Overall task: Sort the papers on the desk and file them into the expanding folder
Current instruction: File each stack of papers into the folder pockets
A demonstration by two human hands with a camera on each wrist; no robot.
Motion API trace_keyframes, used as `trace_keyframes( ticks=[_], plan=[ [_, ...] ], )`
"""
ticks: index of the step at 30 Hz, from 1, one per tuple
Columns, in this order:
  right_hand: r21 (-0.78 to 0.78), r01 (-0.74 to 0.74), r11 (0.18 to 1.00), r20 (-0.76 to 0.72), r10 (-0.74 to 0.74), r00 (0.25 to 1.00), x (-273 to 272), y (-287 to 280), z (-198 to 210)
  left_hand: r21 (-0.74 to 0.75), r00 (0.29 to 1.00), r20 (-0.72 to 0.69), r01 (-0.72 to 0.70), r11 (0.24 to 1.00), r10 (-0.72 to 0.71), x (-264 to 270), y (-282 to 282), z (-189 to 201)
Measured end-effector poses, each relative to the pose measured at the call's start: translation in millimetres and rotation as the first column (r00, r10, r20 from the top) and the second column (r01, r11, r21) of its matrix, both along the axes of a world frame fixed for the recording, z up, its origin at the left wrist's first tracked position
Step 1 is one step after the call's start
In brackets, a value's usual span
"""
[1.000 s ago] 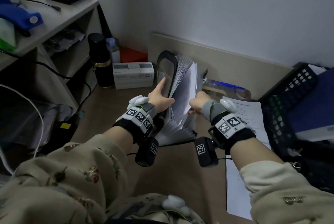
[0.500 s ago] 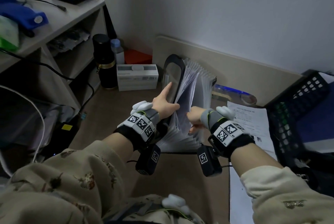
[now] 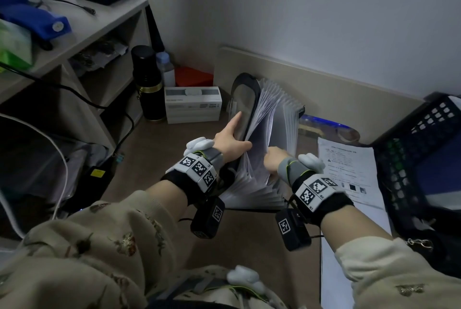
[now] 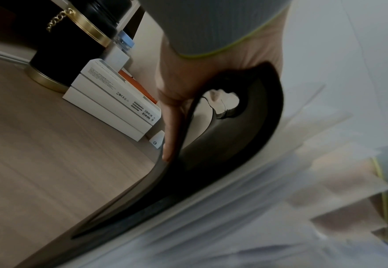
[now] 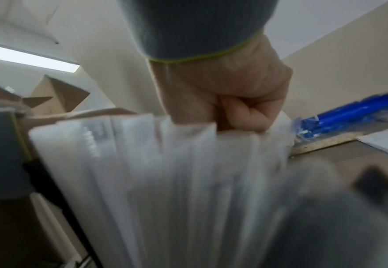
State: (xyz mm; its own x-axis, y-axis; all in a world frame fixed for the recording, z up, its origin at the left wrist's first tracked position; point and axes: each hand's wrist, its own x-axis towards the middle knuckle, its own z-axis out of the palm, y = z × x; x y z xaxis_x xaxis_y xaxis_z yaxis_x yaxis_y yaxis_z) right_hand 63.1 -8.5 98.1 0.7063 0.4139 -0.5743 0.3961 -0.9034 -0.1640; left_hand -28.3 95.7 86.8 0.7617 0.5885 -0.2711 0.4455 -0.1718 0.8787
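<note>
low in the frame's centre the right hand point(image 3: 273, 159) is clenched on the expanding folder's point(image 3: 272, 139) thin, floppy dividers. left of it the left hand point(image 3: 230, 138) grasps the stiffer dark cover, the safer hold. the folder stands mid-counter point(image 3: 159, 159); loose papers point(image 3: 349, 166) lie right.
</note>
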Motion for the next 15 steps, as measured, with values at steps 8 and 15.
trace_keyframes(
  ticks=[8, 15],
  plan=[
    [0.075, -0.178, 0.981, 0.245, 0.155, 0.957, 5.4, -9.1, 8.9, 0.006, 1.0, 0.002, -0.009, 1.0, 0.009, 1.0, 0.2, -0.8],
    [-0.027, -0.114, 0.993, 0.289, 0.117, 0.95, 5.4, -10.3, 17.5, 0.012, 1.0, 0.006, -0.011, 1.0, 0.011, -0.1, 2.7, -0.8]
  ],
)
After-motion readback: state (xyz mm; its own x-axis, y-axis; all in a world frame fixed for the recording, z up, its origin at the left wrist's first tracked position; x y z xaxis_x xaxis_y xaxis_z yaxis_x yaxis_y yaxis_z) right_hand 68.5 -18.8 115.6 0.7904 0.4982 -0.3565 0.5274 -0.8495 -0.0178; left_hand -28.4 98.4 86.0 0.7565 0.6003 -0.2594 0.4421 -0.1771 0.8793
